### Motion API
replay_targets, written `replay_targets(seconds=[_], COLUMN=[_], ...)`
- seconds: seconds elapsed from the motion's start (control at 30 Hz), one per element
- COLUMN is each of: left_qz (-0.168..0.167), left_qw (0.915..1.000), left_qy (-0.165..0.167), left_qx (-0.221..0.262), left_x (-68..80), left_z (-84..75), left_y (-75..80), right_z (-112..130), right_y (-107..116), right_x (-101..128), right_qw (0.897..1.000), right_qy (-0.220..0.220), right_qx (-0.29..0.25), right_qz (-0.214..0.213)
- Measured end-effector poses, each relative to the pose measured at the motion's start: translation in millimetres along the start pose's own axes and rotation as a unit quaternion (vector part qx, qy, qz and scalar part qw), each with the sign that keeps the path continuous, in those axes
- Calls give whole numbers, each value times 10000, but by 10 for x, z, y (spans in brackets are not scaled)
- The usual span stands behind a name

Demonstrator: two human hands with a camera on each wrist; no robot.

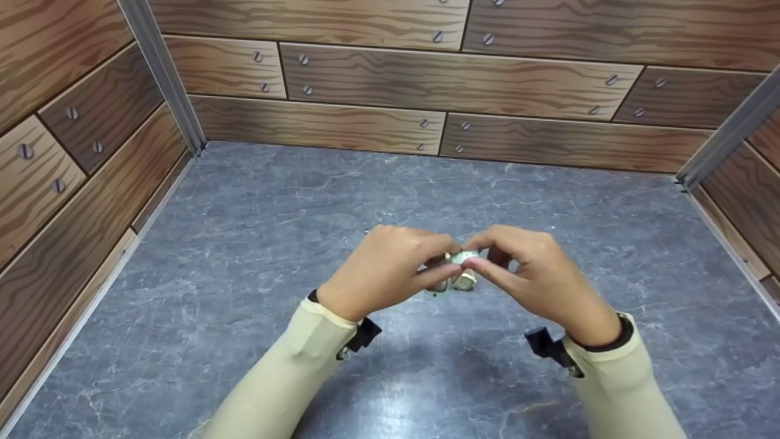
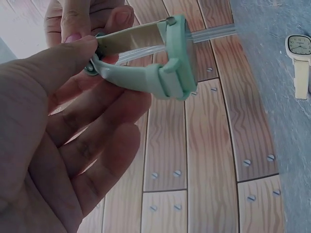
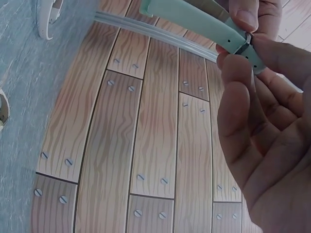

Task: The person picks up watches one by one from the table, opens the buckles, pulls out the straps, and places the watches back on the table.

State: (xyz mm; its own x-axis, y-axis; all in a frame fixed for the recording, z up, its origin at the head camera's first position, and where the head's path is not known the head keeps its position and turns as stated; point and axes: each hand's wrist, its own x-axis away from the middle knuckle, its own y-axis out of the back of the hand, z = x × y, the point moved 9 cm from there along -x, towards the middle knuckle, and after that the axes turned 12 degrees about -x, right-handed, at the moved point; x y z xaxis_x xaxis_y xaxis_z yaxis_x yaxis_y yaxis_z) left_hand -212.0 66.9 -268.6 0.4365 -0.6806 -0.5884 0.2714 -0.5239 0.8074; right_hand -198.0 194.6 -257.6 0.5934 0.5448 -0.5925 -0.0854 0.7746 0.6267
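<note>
Both my hands pinch the mint watch [image 2: 165,68]: left grip [image 1: 390,268] and right grip [image 1: 524,274] on its strap. Light, soft strap; glass face looks fragile.

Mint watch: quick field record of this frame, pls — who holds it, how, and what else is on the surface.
held item: mint watch, off the surface, between both hands
left hand: thumb and fingers pinch the strap by the buckle end
right hand: thumb and forefinger pinch the strap at the buckle and its holes
second item: cream watch, lying flat on the grey surface, touched by neither hand
surroundings: wood-print walls on three sides
</note>
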Motion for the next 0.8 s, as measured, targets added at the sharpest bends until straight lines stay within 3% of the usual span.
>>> replay_targets(seconds=[0.3, 0.57, 0.8], left_qz=[-334, -175, 4], left_qw=[9991, 9989, 9982], left_qy=[51, 236, 382], left_qx=[262, 374, 469], left_x=[-13, -24, -30], left_z=[17, 46, 58], left_y=[61, 29, 7], right_z=[-4, -42, -84], right_y=[50, 73, 54], right_x=[-18, -14, -13], right_qw=[9986, 9962, 9952], right_qy=[-75, -285, -523], right_qx=[-378, -589, -670], right_qz=[-354, -567, -477])
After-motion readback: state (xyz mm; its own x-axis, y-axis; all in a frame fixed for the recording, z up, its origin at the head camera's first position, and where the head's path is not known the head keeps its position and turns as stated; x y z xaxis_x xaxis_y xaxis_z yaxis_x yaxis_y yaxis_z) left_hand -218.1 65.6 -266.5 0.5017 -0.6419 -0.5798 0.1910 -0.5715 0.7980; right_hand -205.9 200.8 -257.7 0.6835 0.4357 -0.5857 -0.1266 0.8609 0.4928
